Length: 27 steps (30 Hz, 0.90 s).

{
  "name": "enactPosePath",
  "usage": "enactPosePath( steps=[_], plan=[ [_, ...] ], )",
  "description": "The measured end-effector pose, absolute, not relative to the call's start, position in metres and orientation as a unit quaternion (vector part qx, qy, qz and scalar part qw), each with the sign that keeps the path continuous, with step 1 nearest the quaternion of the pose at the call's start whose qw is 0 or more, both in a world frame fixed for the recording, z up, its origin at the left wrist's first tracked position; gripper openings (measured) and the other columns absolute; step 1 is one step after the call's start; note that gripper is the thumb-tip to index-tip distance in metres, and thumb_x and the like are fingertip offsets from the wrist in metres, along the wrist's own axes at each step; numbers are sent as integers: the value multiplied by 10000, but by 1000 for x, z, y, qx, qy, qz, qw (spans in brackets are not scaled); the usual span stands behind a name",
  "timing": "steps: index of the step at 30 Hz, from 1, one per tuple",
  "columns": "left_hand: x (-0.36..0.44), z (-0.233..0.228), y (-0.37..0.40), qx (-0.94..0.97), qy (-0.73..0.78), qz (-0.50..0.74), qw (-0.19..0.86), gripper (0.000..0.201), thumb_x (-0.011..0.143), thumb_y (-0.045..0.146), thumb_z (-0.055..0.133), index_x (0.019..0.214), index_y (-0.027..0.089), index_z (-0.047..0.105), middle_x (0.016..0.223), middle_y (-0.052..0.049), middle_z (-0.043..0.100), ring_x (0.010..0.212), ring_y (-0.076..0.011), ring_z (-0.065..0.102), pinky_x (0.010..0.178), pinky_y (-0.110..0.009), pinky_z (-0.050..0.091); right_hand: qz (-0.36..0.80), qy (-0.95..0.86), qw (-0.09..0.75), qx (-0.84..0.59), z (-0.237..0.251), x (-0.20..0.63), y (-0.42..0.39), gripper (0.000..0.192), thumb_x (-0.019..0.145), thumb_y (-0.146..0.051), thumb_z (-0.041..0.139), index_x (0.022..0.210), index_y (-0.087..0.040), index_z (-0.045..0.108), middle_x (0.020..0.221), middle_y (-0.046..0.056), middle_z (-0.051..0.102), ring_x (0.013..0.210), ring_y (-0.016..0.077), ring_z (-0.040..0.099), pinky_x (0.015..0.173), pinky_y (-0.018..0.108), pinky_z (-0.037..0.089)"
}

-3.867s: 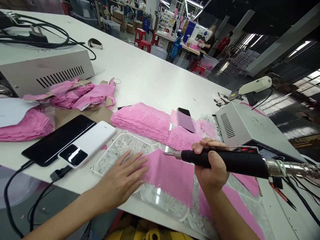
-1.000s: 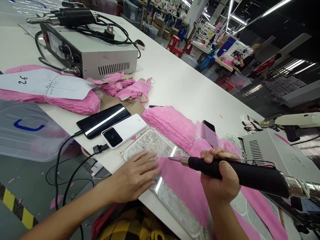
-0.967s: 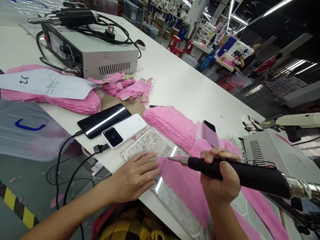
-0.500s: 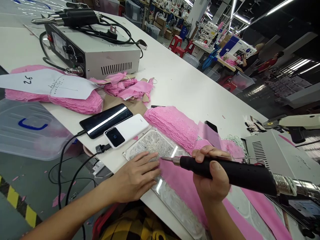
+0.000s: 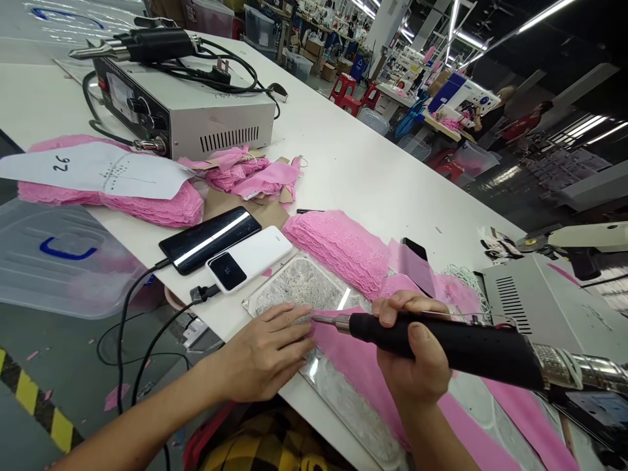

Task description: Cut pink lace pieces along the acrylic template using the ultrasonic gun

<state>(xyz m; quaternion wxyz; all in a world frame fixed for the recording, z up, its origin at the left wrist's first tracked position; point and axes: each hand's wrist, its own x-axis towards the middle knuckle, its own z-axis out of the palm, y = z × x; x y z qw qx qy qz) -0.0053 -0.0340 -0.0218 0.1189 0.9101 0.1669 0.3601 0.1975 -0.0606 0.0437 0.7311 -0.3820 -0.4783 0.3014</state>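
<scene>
My right hand (image 5: 417, 353) is wrapped round the black handle of an ultrasonic cutter (image 5: 441, 343). Its narrow metal tip points left and touches or almost touches the end of a pink fabric strip (image 5: 350, 350), close to my left fingertips. My left hand (image 5: 269, 350) lies palm down with fingers stretched out, over the strip's end and the patterned board (image 5: 299, 284). Whether its fingers press on the cloth itself I cannot tell. Just beyond the board is a neat stack of pink lace pieces (image 5: 336, 248).
A white power bank (image 5: 262, 252) and a black phone (image 5: 210, 239) lie left of the board, with cables hanging off the edge. A grey control box (image 5: 220, 121) carries a second cutter (image 5: 157, 46). A paper pattern (image 5: 93, 169) covers more pink pieces. Another grey box (image 5: 549, 304) stands right.
The view has shifted slightly. The cutter's tip has moved a touch left and down beside my left fingertips. Both hands otherwise keep the same pose.
</scene>
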Motion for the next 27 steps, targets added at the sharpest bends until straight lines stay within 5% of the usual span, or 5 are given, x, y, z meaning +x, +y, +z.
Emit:
enactPosePath(
  steps=[14,23,27],
  plan=[
    [-8,-21,-27,919,151,353,92,311,920,82,505,1202,147,619,1217,-87,681,1308,-264,508,1060,-435,453,292,-433,773,-360,65,210,-62,119,756,-226,597,862,-209,648,821,-9,618,590,90,561,618,296,503],
    [-2,-35,-20,901,163,385,113,550,928,149,527,1423,375,451,1329,70,603,1235,-254,563,1055,-458,468,81,-334,821,-456,99,323,-148,159,635,-303,580,739,-190,620,740,-4,610,529,95,544,564,286,482],
    [48,-15,-54,933,77,343,77,480,896,93,575,1361,208,534,1325,-52,621,1246,-245,564,1083,-408,446,37,-247,837,-488,77,361,-189,176,596,-311,582,721,-194,623,710,-11,634,528,114,568,563,297,499]
  ],
)
